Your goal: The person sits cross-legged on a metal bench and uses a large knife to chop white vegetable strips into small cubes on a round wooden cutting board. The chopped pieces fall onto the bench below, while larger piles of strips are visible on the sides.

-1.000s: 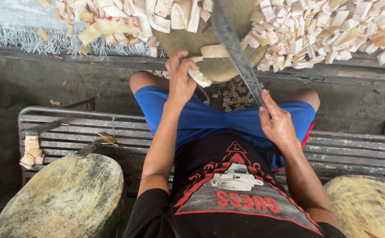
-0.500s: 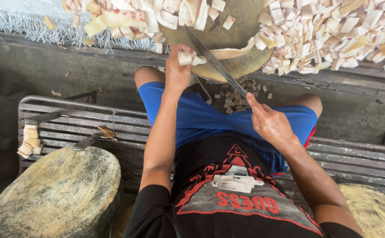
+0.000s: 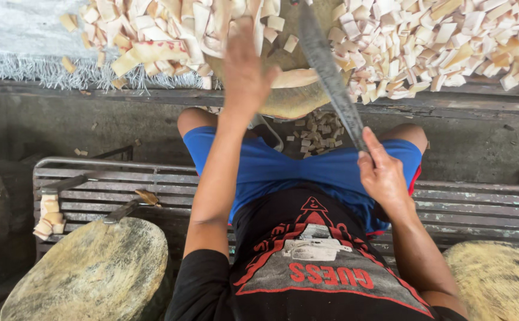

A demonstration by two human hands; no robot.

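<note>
- A long cleaver [image 3: 331, 71] is being gripped by the right hand [image 3: 383, 175], blade over the round chopping block [image 3: 295, 98].
- Pale cut pieces [image 3: 170, 30] on the far counter are being swept by the left hand [image 3: 244, 71], fingers spread wide, holding nothing.
- A clear block is being called for before further chopping.

A grey metal slatted bench [image 3: 93, 178] stands on a bare concrete floor [image 3: 63, 125]; daylight falls evenly.

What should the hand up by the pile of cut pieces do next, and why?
Probably draw the long pale strip back onto the round wooden chopping block under the long dark blade. The left hand is stretched over the pale cut pieces, while the right hand holds the blade raised.
</note>
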